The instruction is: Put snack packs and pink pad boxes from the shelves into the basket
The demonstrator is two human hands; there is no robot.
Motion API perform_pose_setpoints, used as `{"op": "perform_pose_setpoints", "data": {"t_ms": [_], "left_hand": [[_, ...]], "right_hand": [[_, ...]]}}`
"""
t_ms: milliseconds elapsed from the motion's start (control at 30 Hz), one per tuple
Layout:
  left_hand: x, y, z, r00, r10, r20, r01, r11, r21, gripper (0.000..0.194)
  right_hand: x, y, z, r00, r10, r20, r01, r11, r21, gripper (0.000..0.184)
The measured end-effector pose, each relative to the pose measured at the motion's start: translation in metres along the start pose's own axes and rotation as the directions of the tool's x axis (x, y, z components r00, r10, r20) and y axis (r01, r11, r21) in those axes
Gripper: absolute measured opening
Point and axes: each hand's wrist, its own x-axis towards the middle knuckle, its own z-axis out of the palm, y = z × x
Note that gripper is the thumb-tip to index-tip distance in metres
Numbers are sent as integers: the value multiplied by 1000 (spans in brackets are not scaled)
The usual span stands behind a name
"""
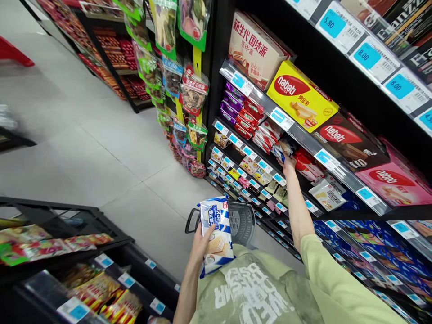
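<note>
My left hand (201,240) grips a blue and white packet of wafer biscuits (219,247) in front of my body, thumb across its front. On the right, my arm stretches into a shelf compartment. There my right hand (289,163) closes on another blue and white wafer packet (281,148), partly hidden by the shelf edge and the fingers. Red and white packets (266,135) lie to the left of that hand, and red packets (308,165) to its right. A grey shopping basket (245,225) shows below, partly behind the held packet.
Yellow (300,96) and brown (351,141) wafer boxes stand on the shelf above my right hand. Hanging snack bags (194,90) line the shelf end. A low snack rack (111,243) is at the left, with grey floor (111,148) between.
</note>
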Motion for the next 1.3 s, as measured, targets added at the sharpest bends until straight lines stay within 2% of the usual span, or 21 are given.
{"op": "perform_pose_setpoints", "data": {"t_ms": [133,233,400,467,533,600,633,667,700,733,767,800,833,867,900,967,1033,1100,1167,1233,1300], "left_hand": [[3,2,3,1000,6,3,-6,1000,16,69],[7,5,5,1000,18,20,-19,1000,18,65],[9,15,12,998,-32,50,33,999,-20,67],[8,22,17,997,-8,79,11,999,-40,68],[6,30,22,994,31,101,-25,998,-63,67],[6,38,29,995,45,88,-37,995,-92,66],[5,41,33,996,48,74,-39,993,-110,66],[5,43,38,996,54,65,-45,991,-128,66],[4,45,43,996,64,64,-55,988,-144,67],[4,46,48,995,76,71,-64,986,-155,68],[2,46,53,993,86,81,-72,984,-162,69],[1,46,58,992,90,93,-74,984,-164,71],[-2,46,62,991,86,104,-68,984,-164,73],[-4,46,66,990,77,122,-57,985,-164,75],[-7,47,69,986,76,146,-51,984,-168,78],[-13,49,70,971,108,214,-68,980,-186,84],[-17,53,66,942,149,302,-91,976,-197,87],[-21,54,58,916,148,373,-88,981,-174,87],[-22,50,46,912,105,396,-66,992,-112,83],[-21,40,31,937,69,342,-56,997,-48,79],[-19,26,13,965,41,258,-39,999,-12,77]], "right_hand": [[-3,-11,-15,1000,15,24,-12,992,-126,36],[-11,-14,-25,999,-32,27,37,984,-175,48],[-24,-27,-21,994,-104,33,109,968,-227,47],[-40,-31,-25,988,-150,29,152,959,-239,47],[-71,-28,-36,964,-259,64,267,933,-241,46],[-117,-13,-53,919,-348,185,384,897,-220,41],[-145,0,-63,904,-303,302,373,904,-209,37],[-173,15,-72,880,-207,428,320,923,-212,37],[-201,33,-80,829,-88,553,248,943,-222,43],[-228,51,-87,743,45,668,164,955,-247,51],[-251,69,-92,632,166,757,86,956,-281,60],[-271,85,-96,541,237,807,41,951,-308,69],[-286,98,-98,503,251,827,29,951,-307,77],[-298,107,-100,503,249,827,13,955,-296,80],[-306,112,-102,528,241,815,-13,961,-276,79],[-311,110,-106,597,223,770,-70,971,-228,72],[-306,96,-109,673,190,715,-86,980,-180,67],[-292,77,-110,782,113,613,-45,991,-126,63],[-272,57,-108,881,49,471,-19,998,-68,57],[-246,39,-102,937,29,349,-30,1000,-2,52],[-216,23,-95,961,14,277,-30,998,55,49]]}}
